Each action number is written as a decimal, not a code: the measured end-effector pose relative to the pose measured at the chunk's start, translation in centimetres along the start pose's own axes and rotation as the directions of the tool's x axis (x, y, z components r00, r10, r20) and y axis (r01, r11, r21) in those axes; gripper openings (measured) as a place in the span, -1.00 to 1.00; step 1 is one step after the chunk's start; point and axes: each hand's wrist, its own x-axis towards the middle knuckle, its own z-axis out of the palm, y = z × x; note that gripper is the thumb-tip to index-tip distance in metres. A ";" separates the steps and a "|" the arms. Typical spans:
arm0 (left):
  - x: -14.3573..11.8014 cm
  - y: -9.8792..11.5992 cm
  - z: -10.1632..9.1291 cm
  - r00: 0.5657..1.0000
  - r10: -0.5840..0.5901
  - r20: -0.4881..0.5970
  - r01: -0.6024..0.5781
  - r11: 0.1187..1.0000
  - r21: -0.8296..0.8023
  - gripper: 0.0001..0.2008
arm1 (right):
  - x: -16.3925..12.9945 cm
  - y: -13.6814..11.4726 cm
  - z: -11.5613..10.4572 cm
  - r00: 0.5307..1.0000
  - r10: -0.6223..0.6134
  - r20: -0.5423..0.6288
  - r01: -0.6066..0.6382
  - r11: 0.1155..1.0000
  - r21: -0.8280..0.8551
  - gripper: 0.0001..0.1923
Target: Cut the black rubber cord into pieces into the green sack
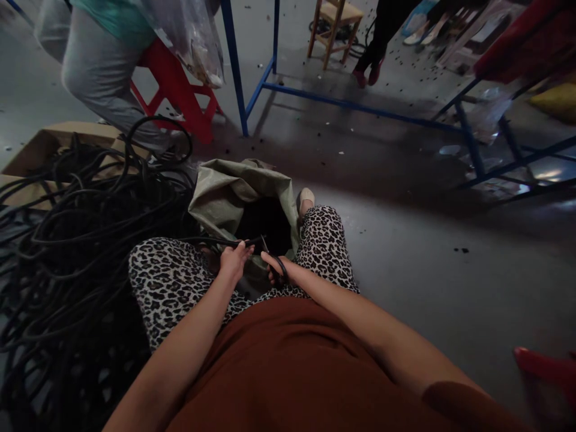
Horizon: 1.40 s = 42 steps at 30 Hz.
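I sit with my knees apart in leopard-print trousers. My left hand (234, 259) is closed on a thin black cable (198, 240) that runs in from the big tangled pile (76, 240) on my left. My right hand (276, 268) grips black-handled scissors (270, 255), whose blades point up at the cable's end just past my left fingers. Right behind both hands stands an open olive-green sack (234, 192) between my legs, its inside dark.
A flattened cardboard box (45, 144) lies under the cable pile. Another person's grey-trousered legs (99, 72) and a red stool (180, 90) are at the top left. Blue metal frame legs (234, 66) cross the grey floor behind. A wooden chair (333, 24) stands far back.
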 end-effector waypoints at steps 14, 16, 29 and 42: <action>-0.9 -0.2 0.6 0.999 -0.037 0.014 0.036 0.999 0.026 -0.83 | -0.5 -0.8 0.0 0.999 0.012 -0.039 -0.011 1.000 0.014 -0.38; -1.1 -0.2 0.8 0.999 -0.038 0.004 0.037 0.999 0.028 -0.83 | -0.5 -0.8 0.0 0.999 0.002 -0.043 -0.001 1.000 0.016 -0.38; -0.4 1.2 0.4 0.988 -0.150 -0.031 0.149 0.988 -0.028 -0.75 | -0.3 -0.6 -0.1 0.987 -0.086 -0.132 0.091 0.995 0.031 -0.45; 0.0 0.7 0.6 0.996 -0.056 -0.068 0.057 0.998 0.008 -0.75 | 0.8 0.0 -0.2 0.979 -0.069 -0.193 0.072 0.997 0.010 -0.47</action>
